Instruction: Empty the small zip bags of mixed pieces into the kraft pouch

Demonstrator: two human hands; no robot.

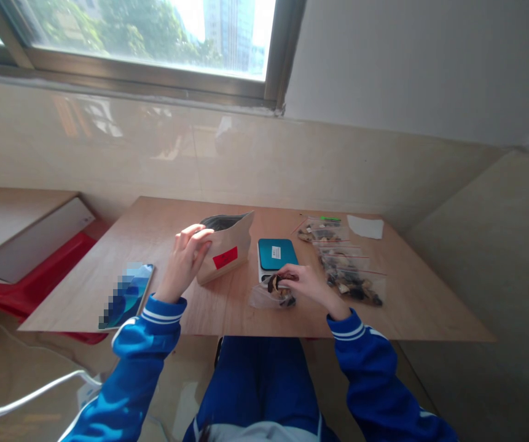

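Observation:
My left hand (189, 253) pinches the upper left rim of a brown paper bag (227, 245), which stands with its mouth open and shows a silvery lining and a red label. Between the fingers of my right hand (301, 281) are dark, curled dried mushroom pieces (274, 283) with pale edges. Just below that hand, a small clear plastic bag (264, 298) with more such pieces lies at the table's front. Behind it sits a kitchen scale (276, 253) with a teal top, partly covered by my right hand.
Several clear zip bags of dried pieces (351, 279) lie overlapping on the right. Behind them are a green pen (330, 218) and white paper (364, 226). A phone-like device (130, 294) lies at the left. A red stool (38, 279) stands beside the wooden table (411, 307).

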